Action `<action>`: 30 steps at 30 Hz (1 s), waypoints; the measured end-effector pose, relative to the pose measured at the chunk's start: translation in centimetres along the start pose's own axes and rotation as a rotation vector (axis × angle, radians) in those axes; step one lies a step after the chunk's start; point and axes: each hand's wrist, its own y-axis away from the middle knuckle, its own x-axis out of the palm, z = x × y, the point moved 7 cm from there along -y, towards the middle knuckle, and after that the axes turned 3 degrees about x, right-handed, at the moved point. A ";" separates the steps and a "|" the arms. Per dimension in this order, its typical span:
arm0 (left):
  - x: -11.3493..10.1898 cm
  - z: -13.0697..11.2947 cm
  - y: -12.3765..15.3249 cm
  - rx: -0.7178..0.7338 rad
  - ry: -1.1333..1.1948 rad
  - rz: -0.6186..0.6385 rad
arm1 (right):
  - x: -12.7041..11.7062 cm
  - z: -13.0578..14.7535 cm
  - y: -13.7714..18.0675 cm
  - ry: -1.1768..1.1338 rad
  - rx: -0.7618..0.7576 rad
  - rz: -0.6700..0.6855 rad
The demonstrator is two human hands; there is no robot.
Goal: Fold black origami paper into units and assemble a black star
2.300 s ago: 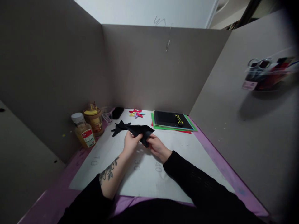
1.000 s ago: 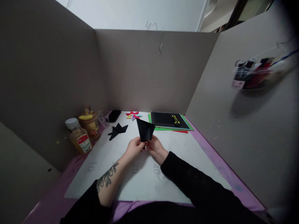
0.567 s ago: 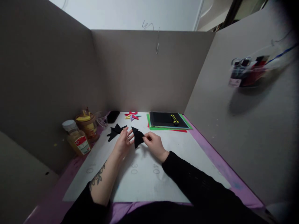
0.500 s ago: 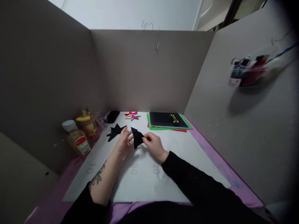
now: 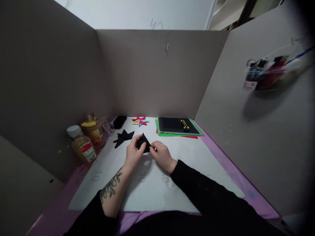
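You work at a white mat (image 5: pixel 152 190) inside grey partitions (image 5: pixel 152 72); your left hand (image 5: pixel 133 153) and right hand (image 5: pixel 161 154) pinch the black folded paper (image 5: pixel 143 143) at frame centre.

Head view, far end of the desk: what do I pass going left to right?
White-capped bottle → yellow-lidded jar → black case → coloured paper star → stack of coloured paper sheets → clear pouch hanging on the right wall.
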 end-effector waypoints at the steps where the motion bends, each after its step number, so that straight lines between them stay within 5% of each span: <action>1: 0.0 -0.1 0.0 -0.003 0.003 0.001 | 0.1 0.2 0.1 0.003 -0.006 0.014; 6: -0.5 0.2 -0.3 -0.038 0.106 -0.006 | 0.3 0.6 0.3 0.023 -0.021 0.054; 10: -1.7 -1.0 -0.8 0.124 -0.112 -0.062 | 0.1 0.8 0.2 0.159 -0.085 0.083; 17: -0.4 -1.6 -0.8 0.248 -0.120 0.144 | -0.3 0.5 -0.2 0.190 -0.158 0.121; 19: -1.2 -0.6 -1.2 0.163 -0.030 0.041 | -0.8 -0.3 -0.5 0.070 -0.054 0.073; 22: -2.1 2.6 -1.5 -0.178 0.225 -0.123 | -1.0 -1.9 -0.8 -0.215 0.166 -0.001; 25: 0.0 4.5 -0.8 -0.497 0.532 0.011 | 0.1 -2.8 -0.7 -0.516 0.342 0.005; 28: 1.8 3.8 -0.3 -0.522 0.746 0.151 | 1.3 -2.9 -0.4 -0.747 0.423 0.000; 30: 1.7 3.5 -0.3 -0.495 0.784 0.072 | 2.0 -2.8 -0.2 -0.862 0.460 0.013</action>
